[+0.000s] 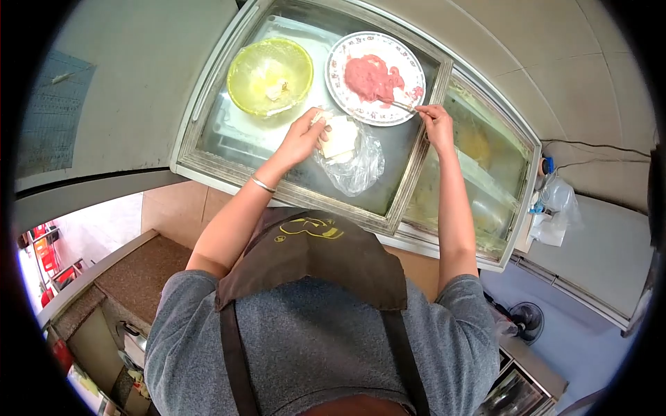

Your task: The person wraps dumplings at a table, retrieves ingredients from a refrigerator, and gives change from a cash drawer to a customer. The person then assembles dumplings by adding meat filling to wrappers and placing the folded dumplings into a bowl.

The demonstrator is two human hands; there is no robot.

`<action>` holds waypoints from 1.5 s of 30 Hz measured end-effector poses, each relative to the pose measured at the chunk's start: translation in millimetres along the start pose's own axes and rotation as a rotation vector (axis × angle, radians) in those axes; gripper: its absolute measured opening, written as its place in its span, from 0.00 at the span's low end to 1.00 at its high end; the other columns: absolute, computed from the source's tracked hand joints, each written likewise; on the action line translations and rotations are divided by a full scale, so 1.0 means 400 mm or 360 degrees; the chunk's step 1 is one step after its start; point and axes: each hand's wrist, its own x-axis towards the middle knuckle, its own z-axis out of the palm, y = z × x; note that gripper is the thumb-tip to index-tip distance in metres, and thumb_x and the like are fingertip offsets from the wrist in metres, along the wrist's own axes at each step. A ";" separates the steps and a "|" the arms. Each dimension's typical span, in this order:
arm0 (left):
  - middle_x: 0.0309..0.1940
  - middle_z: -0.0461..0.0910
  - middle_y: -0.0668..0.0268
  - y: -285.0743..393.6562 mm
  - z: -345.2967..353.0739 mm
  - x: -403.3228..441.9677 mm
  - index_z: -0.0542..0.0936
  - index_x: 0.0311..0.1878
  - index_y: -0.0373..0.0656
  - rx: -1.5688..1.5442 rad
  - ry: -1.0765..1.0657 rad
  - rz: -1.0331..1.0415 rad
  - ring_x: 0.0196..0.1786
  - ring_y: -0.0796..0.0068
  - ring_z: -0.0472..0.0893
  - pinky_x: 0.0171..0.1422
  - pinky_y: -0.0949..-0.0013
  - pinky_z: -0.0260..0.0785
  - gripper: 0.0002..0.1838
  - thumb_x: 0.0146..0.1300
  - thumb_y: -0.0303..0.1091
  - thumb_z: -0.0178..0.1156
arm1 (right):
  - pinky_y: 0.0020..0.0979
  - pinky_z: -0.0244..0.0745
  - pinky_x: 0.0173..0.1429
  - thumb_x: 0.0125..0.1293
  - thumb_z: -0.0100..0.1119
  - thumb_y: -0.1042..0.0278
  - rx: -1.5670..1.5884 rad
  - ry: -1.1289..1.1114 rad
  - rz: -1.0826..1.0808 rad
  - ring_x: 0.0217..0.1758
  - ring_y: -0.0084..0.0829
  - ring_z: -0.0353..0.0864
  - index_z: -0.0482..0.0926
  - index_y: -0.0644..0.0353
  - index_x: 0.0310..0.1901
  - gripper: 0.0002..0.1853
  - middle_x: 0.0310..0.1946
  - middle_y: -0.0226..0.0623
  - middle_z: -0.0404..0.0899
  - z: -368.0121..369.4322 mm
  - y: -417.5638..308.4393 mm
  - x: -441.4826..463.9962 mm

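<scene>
My left hand (304, 139), a bangle on its wrist, has its fingers curled at the edge of a stack of pale square dough wrappers (341, 137). It seems to pinch a wrapper there; the fingertips partly hide it. Beneath the stack spreads a clear plastic bag (361, 170). My right hand (437, 125) is closed around the end of a thin utensil (401, 105), whose other end touches pink minced meat (371, 76). That paste lies on a white patterned plate (336, 87). Left of the plate, a yellow-green plastic basket (239, 87) holds some pale pieces.
Everything stands on the glass top of a framed chest freezer (277, 188). Its right pane (479, 166) lies beyond a metal divider (415, 173). A white plastic bag (558, 208) hangs at the right. Lower right is a small fan (528, 322); lower left, a brown counter (142, 284).
</scene>
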 end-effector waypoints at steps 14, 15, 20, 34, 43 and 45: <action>0.27 0.75 0.69 -0.022 -0.030 -0.024 0.72 0.36 0.40 0.0025 0.0073 -0.0094 0.28 0.82 0.76 0.29 0.77 0.69 0.13 0.69 0.41 0.48 | 0.27 0.69 0.40 0.60 0.57 0.75 0.0063 -0.0409 0.0197 0.33 0.28 0.75 0.84 0.56 0.39 0.08 0.32 0.35 0.78 0.001 0.016 -0.006; 0.26 0.75 0.69 -0.024 -0.033 -0.025 0.72 0.35 0.40 0.0049 0.0093 -0.0103 0.28 0.82 0.76 0.29 0.77 0.69 0.14 0.69 0.41 0.48 | 0.26 0.69 0.40 0.61 0.57 0.73 0.0104 -0.0462 0.0226 0.32 0.24 0.74 0.84 0.57 0.39 0.08 0.33 0.31 0.79 0.007 0.009 -0.012; 0.25 0.75 0.69 -0.033 -0.056 -0.051 0.74 0.31 0.39 0.0177 0.0169 -0.0117 0.28 0.81 0.76 0.29 0.76 0.69 0.17 0.69 0.44 0.48 | 0.23 0.69 0.40 0.62 0.56 0.72 0.0470 -0.0686 0.0595 0.32 0.17 0.71 0.83 0.58 0.43 0.09 0.33 0.25 0.78 0.033 -0.094 -0.083; 0.26 0.75 0.70 -0.090 -0.016 -0.115 0.76 0.41 0.41 0.0036 0.0163 -0.0300 0.29 0.82 0.73 0.31 0.78 0.67 0.09 0.67 0.37 0.51 | 0.29 0.71 0.48 0.59 0.58 0.71 0.0382 -0.0654 0.0251 0.40 0.34 0.78 0.82 0.61 0.40 0.09 0.35 0.39 0.80 0.151 -0.161 -0.198; 0.35 0.75 0.71 0.010 0.075 -0.078 0.75 0.44 0.46 -0.1006 0.0251 -0.0457 0.34 0.84 0.73 0.34 0.78 0.66 0.08 0.65 0.37 0.54 | 0.26 0.71 0.49 0.62 0.56 0.68 0.0802 -0.0923 0.0456 0.41 0.21 0.77 0.82 0.62 0.42 0.10 0.38 0.33 0.83 0.108 -0.237 -0.175; 0.35 0.75 0.71 -0.010 0.070 -0.062 0.75 0.42 0.46 -0.0896 0.0183 -0.0445 0.35 0.82 0.74 0.35 0.76 0.66 0.08 0.63 0.36 0.55 | 0.25 0.71 0.49 0.62 0.56 0.68 0.0786 -0.0933 0.0435 0.41 0.21 0.77 0.82 0.62 0.42 0.11 0.37 0.33 0.83 0.098 -0.243 -0.168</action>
